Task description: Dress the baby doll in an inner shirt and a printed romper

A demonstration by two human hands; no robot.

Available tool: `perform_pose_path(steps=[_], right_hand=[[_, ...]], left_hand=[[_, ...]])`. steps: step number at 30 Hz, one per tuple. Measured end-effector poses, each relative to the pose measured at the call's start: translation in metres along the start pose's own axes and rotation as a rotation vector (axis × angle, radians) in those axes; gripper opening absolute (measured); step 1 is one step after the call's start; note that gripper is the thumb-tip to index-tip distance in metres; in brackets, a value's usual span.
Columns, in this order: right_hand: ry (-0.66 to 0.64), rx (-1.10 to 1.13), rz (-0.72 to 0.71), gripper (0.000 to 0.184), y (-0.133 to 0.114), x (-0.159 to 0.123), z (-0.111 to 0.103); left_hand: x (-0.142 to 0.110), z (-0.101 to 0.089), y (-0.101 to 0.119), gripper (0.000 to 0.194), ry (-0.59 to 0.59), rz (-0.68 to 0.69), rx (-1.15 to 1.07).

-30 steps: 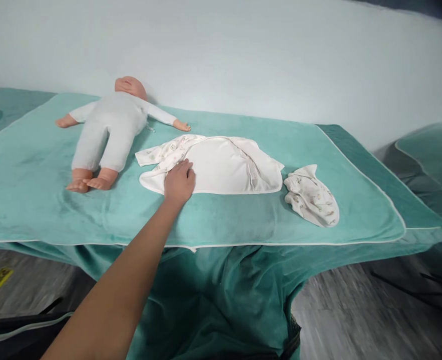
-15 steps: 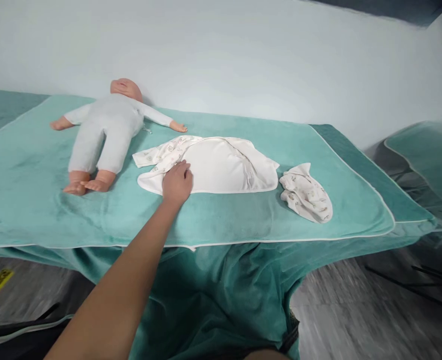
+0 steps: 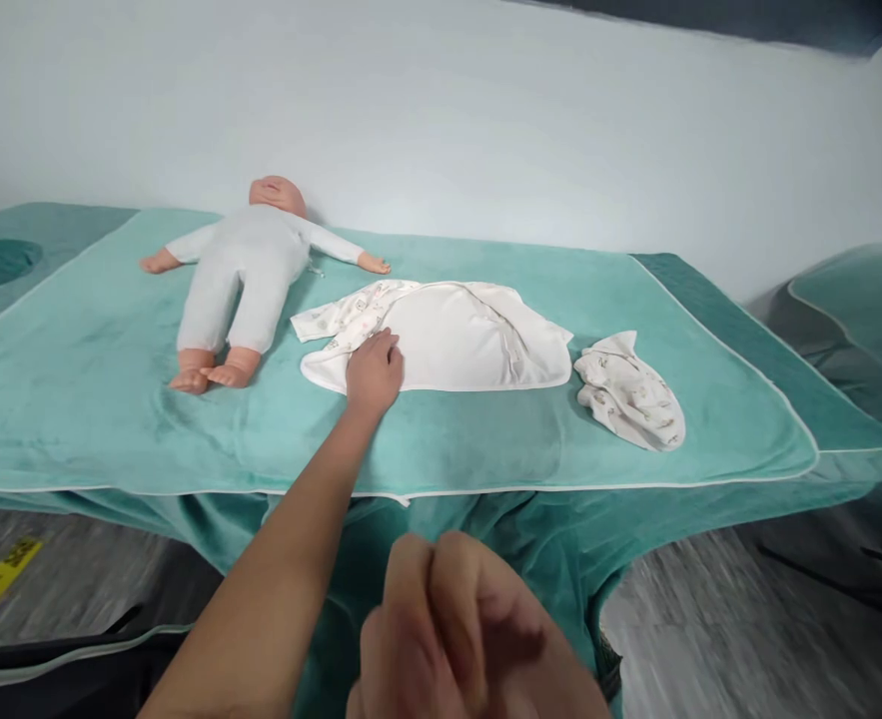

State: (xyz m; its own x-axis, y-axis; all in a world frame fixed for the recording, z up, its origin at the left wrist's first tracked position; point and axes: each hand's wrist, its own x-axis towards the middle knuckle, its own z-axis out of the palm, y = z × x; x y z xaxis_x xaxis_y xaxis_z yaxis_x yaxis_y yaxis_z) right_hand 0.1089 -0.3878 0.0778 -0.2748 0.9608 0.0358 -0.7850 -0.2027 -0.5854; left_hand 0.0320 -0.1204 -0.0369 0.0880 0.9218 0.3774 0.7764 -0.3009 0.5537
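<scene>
White, printed, long-sleeved cloth top (image 3: 447, 345) lies opened out, off the white cloth-bodied doll (image 3: 253, 245), near the green-draped counter's (image 3: 485, 490) front edge, left hand (image 3: 375, 374) flat on it, fingers narrowly parted; right hand's (image 3: 459, 639) curled, contents unclear.

Bare left forearm (image 3: 283, 559), narrower wrist (image 3: 367, 411), bare left hand (image 3: 376, 371), bare right hand (image 3: 462, 629)

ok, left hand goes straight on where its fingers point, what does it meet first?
Likely the far edge of the white garment, which the left hand is resting on. Beyond that, the teal cover, then the wall. Depth unclear from one view.
</scene>
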Motion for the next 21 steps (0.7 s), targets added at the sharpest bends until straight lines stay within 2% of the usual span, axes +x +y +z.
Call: perform_pose_path(steps=[5,14,21], right_hand=[[-0.038,0.254,0.011,0.011,0.005,0.02,0.002],[0.175,0.057,0.017,0.01,0.006,0.021,0.002],[0.19,-0.041,-0.002,0.006,0.008,0.017,-0.008]], left_hand=[[-0.001,0.0,0.0,0.036,0.004,0.012,0.001],[-0.003,0.0,0.0,0.035,0.01,-0.003,-0.015],[-0.003,0.001,-0.003,0.034,0.025,0.017,-0.049]])
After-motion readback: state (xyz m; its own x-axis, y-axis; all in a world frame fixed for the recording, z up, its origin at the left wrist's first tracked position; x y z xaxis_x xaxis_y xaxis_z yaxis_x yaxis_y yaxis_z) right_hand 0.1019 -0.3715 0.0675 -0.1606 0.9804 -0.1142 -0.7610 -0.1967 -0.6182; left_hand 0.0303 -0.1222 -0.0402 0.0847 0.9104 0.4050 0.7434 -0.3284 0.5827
